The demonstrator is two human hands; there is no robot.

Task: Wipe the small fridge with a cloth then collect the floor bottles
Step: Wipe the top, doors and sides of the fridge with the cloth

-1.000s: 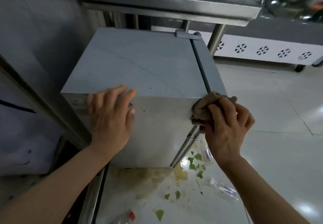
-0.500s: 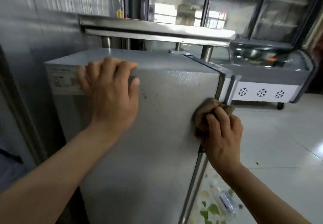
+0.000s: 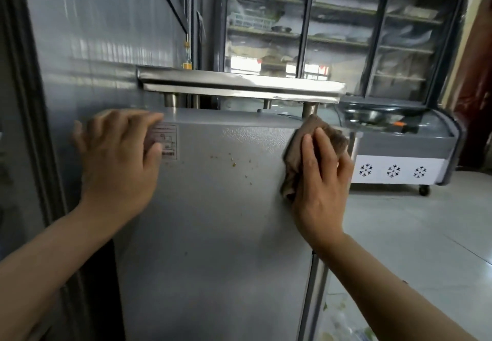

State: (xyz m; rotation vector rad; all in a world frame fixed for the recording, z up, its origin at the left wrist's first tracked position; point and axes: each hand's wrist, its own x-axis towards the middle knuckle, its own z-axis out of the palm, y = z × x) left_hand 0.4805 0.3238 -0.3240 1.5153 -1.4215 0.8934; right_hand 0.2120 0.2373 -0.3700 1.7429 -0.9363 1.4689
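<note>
A steel counter (image 3: 239,85) and glass-fronted cabinets (image 3: 346,34) stand behind the small fridge (image 3: 226,221), which stands upright, long axis vertical, side panel facing near. Since a second ago the view has dropped from its top to this panel, so wiping has moved to the side. The left hand (image 3: 119,159) lies spread flat at the upper left corner; the right hand (image 3: 319,181) presses the brown cloth (image 3: 300,154) against the right edge. Specks (image 3: 234,165) remain; no bottles are clearly visible.

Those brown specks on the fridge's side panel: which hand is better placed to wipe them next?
Right. The right hand already presses the cloth on the fridge just beside the specks; the left hand lies flat, empty, bracing the upper corner.
</note>
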